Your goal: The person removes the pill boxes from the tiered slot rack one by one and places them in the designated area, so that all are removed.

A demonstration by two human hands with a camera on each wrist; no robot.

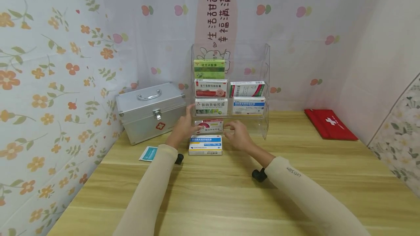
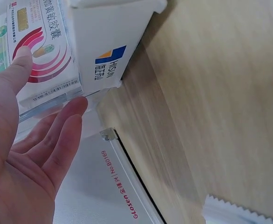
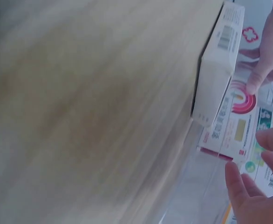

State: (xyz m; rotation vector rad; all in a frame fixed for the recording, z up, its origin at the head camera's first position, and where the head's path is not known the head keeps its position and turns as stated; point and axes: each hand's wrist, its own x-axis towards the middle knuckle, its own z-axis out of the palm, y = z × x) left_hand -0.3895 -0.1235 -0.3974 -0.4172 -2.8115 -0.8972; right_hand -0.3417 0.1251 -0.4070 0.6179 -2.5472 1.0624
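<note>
A clear tiered rack (image 1: 265, 119) stands at the back of the table with several medicine boxes on its tiers. In its lowest tier lies a white-and-red capsule box (image 1: 213, 126). My left hand (image 1: 182, 128) is at the box's left end; in the left wrist view its thumb (image 2: 22, 63) rests on the front face, the other fingers extending beside the rack. My right hand (image 1: 240, 137) is at the right end, fingers loosely bent; in the right wrist view a fingertip is close to the box edge, contact unclear. A blue-and-white medicine box (image 1: 205, 145) lies in front of the rack.
A silver first-aid case (image 1: 151, 110) stands left of the rack. A small teal-and-white packet (image 1: 149, 153) lies before it. To the far right is a red pouch (image 1: 330, 124) with a white cross. Fabric with flower and fruit prints hangs behind the table.
</note>
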